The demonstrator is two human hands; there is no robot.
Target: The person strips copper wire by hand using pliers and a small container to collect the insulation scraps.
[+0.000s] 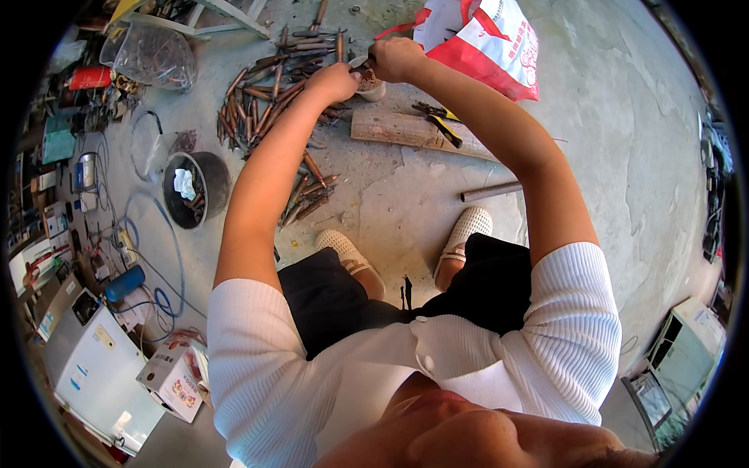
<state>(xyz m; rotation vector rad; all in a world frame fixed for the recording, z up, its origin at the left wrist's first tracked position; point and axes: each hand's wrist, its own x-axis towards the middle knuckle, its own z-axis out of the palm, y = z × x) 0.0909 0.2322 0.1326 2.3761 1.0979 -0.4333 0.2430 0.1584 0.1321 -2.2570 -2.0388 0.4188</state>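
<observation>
My left hand [331,83] and my right hand [396,60] are both closed, held close together over a small pale cup [372,93]. Reddish-brown bits [370,81] show inside the cup. Something dark and narrow appears between my fingers, too small and covered to name. Beside my left hand lies a heap of copper-brown metal rods [269,97]. Nearer to me a smaller group of the same rods [310,195] is on the floor. Pliers with yellow and black handles [445,129] rest on a wooden block [390,129], below my right hand.
A white and red bag [488,47] stands beyond my right hand. A metal pipe [490,191] lies near my right foot. To the left are a black bucket [214,183] with rods and a white wad, a blue hose [181,265], and a carton [173,378].
</observation>
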